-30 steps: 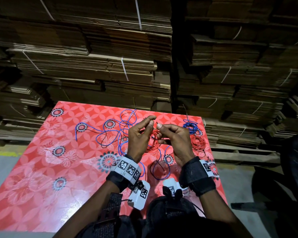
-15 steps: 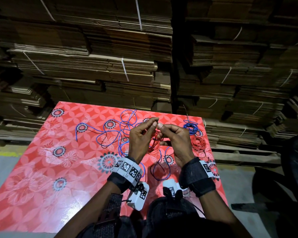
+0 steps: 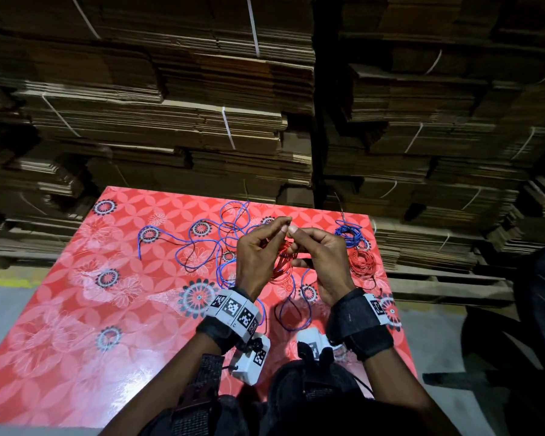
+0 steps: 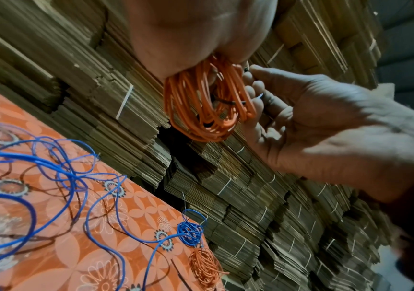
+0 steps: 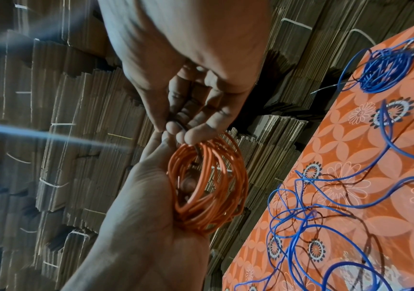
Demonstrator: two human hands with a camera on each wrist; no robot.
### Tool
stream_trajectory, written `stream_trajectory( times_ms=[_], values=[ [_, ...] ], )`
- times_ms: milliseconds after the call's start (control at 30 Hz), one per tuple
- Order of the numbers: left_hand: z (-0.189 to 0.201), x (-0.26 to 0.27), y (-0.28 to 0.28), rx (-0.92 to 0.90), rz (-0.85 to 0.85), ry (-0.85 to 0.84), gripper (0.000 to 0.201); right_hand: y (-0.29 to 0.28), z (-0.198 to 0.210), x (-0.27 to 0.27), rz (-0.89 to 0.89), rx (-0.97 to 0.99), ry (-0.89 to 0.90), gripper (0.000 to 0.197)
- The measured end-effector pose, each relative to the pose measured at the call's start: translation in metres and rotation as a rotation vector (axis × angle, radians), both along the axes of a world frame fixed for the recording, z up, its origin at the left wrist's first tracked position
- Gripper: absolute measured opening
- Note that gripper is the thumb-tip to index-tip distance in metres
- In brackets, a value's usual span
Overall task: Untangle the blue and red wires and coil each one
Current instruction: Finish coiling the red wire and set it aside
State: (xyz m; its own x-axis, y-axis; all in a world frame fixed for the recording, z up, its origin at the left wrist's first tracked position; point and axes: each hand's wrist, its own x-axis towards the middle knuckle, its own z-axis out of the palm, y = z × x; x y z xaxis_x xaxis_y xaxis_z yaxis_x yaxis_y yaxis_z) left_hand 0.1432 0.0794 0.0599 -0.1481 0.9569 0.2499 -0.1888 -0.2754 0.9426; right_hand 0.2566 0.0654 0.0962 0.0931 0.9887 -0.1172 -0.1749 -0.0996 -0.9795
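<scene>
Fingertips now drawn tighter together above red coil (image 3: pixel 282 262): left hand (image 3: pixel 257 256) gripping it, right hand (image 3: pixel 320 262) pinching its end; tie-off near.

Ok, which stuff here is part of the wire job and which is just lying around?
Job:
- red coil, pinched by left hand and right hand
- loose blue wire
- finished blue coil and finished red coil

Lying about:
- cardboard stacks
- table
</scene>
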Motion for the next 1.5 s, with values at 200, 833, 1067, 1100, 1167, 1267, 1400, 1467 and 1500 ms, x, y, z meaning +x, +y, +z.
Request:
stream_trajectory(
  times_ms=[200, 833, 1067, 1100, 1167, 1267, 1400, 1467, 1500],
  values=[
    [-0.002, -0.0002, 0.0008, -0.007, 0.015, -0.01, 0.031, 0.0001, 0.0017, -0.0002, 0.011, -0.001, 0.006, 0.01],
    [-0.0059, -0.0023, 0.0037, 0.003, 0.029, 0.015, 0.031, 0.0031, -0.001, -0.0037, 0.007, -0.003, 0.014, 0.013],
    [-0.004, -0.0028, 0.0017, 0.021, 0.011, 0.026, 0.032, 0.0041, -0.0024, -0.0028, -0.004, -0.011, 0.023, 0.01],
    [-0.0037, -0.0027, 0.0019, 0.02, 0.01, 0.026, 0.032, 0.0041, -0.0027, -0.0026, -0.005, -0.013, 0.024, 0.01],
    [-0.0034, -0.003, 0.0023, 0.021, 0.017, 0.034, 0.032, 0.004, -0.0024, -0.0024, -0.005, -0.02, 0.029, 0.011],
    [-0.0047, -0.0034, 0.0025, 0.018, 0.044, 0.04, 0.03, 0.0029, -0.0006, -0.0023, -0.002, -0.024, 0.047, 0.011],
    [-0.0057, -0.0041, 0.002, -0.014, 0.061, 0.016, 0.022, 0.0018, 0.001, -0.0025, 0.014, -0.023, 0.058, 0.011],
    [-0.0049, -0.0043, 0.0017, -0.017, 0.067, 0.018, 0.021, 0.0018, 0.0007, -0.0024, 0.016, -0.026, 0.062, 0.011],
    [-0.0042, -0.0042, 0.0013, -0.017, 0.072, 0.019, 0.022, 0.0018, 0.0002, -0.0022, 0.016, -0.028, 0.062, 0.011]
  ],
)
